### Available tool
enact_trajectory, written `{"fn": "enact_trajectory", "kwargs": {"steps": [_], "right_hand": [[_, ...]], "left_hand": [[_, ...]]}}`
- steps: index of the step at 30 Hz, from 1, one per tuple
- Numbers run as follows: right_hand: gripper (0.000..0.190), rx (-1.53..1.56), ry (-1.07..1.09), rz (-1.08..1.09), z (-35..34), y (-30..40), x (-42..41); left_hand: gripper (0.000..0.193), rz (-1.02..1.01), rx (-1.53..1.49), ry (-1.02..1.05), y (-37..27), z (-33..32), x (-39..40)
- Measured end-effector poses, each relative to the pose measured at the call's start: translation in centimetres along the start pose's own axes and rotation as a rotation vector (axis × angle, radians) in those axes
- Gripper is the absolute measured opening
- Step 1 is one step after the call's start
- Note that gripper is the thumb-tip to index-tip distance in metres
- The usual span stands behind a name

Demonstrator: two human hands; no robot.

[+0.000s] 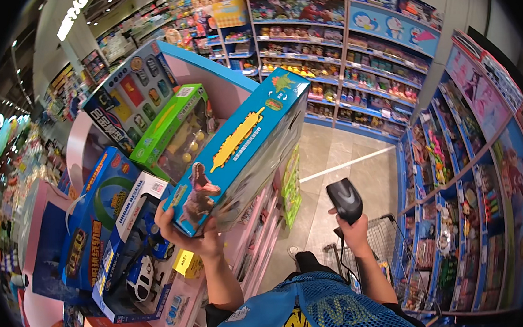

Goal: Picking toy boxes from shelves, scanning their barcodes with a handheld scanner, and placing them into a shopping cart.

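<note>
My left hand (193,237) grips the near end of a long blue toy box (245,139) with dinosaurs printed on it. The box is tilted, its far end raised above the top of the display shelf. In my right hand (354,228) is a black and grey handheld barcode scanner (345,200), with its cable hanging below. Left of the blue box lies a green toy box (169,131) with a clear window. Nearer me stands a boxed rescue helicopter toy (139,250), beside a blue track toy box (98,215).
A boxed set of toy cars (133,93) leans at the back left. A yellow price card (187,263) hangs on the pink shelf edge. To my right stands a wire shopping cart (382,237). Stocked toy shelves (462,193) line the right side and the back.
</note>
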State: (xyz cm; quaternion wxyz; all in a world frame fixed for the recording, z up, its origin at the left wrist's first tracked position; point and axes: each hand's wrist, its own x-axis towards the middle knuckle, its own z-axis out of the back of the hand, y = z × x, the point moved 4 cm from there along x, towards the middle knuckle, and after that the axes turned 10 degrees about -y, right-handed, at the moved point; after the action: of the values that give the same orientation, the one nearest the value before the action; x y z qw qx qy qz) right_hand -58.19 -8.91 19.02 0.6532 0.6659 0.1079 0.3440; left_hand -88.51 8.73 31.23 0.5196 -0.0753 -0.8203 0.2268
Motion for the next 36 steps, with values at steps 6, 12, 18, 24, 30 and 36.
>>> {"fn": "enact_trajectory", "kwargs": {"steps": [6,12,18,24,30,36], "right_hand": [[0.031,0.288,-0.351,-0.008,5.3,0.3,-1.4],[0.037,0.613,-0.506,0.018,11.8,1.2,-3.8],[0.042,0.622,-0.571,-0.005,15.7,1.9,-7.6],[0.037,0.288,-0.778,-0.006,21.2,0.9,-9.7],[0.029,0.394,-0.789,-0.156,27.4,1.5,-12.4],[0.011,0.340,-0.856,-0.222,31.8,2.0,-17.4]], "left_hand": [[0.073,0.369,-0.207,0.031,-1.9,0.0,-2.3],[0.051,1.036,-0.305,0.257,1.3,-2.2,-9.9],[0.049,1.676,-0.472,0.431,3.1,-4.0,-21.8],[0.053,1.956,-0.334,0.732,-0.8,-4.9,-30.2],[0.048,1.884,-0.118,0.955,-6.3,-6.4,-33.7],[0.048,1.964,-0.233,1.057,-6.0,-7.3,-36.8]]}}
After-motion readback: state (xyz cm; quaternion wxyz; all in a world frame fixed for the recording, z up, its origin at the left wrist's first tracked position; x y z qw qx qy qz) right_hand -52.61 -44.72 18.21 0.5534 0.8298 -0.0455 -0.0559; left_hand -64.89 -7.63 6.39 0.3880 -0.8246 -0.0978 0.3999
